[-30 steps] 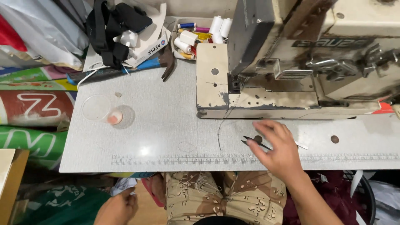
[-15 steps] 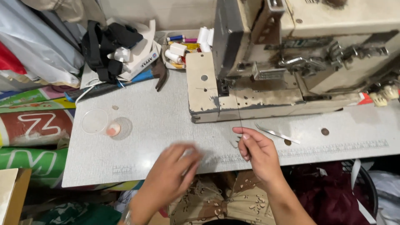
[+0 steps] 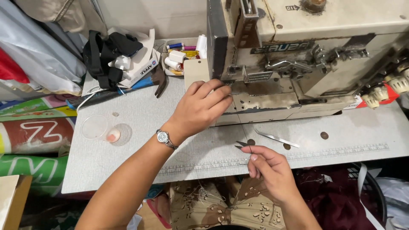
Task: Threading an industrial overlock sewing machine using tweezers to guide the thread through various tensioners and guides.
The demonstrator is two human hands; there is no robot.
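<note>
The grey table fills most of the view, and everything else is placed here against the cream industrial sewing machine that stands on its far right part. Left of the machine, at the table's back edge, lie a black strap bundle and a small box of thread spools. Further left and nearer the front edge sits a clear round lid with a pinkish lump just beside it. The left hand (a wristwatch on its wrist) rests against the machine's left end, fingers curled and fingertips pinched near the needle area; what they pinch cannot be told. In front of the machine's bed, the right hand is loosely closed, gripping small dark thread snips whose tips point left. Silver tweezers lie on the table just in front of the machine, near the snips but apart from them.
</note>
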